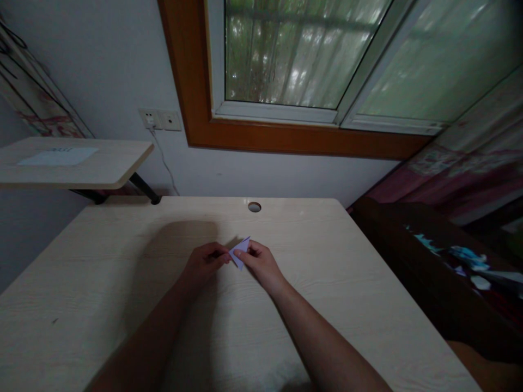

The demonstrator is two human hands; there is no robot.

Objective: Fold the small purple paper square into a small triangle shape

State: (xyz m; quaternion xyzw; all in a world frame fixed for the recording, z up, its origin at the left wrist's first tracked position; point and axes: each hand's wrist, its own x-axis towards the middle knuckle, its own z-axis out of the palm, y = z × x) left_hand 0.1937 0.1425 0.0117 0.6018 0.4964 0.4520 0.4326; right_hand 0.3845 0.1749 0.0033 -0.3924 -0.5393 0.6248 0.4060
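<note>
— What's in the grip?

— From my end of the feed, both hands are closed on one small piece of lavender folded paper [242, 248]. The left hand [207, 260] pinches its left corner between thumb and fingertips. The right hand [262, 264] has its thumb across the face turned to me, with the fingers behind.

— Why two hands on so little?

— I'd judge the right thumb is there to press the layers together, while the left pinch steadies the point. Held that way, a light, loose thing shouldn't slip or spring apart.

— And where is it?

— Over the desk [327, 245], midway between the two wrists, where both forearms meet comfortably. The round cable hole [254, 207] sits just beyond the grip, probably put near the back edge for leads. A plugged-in white cord [165, 158] hangs down the wall, farther off to the grip's left.

— Any brands or writing?

— No brand I can read. Beyond the grip, well to its left, a raised shelf [134, 158] bears a white sheet [36, 158] with dark marks. They look handwritten, but the slant and poor light beat me.
</note>
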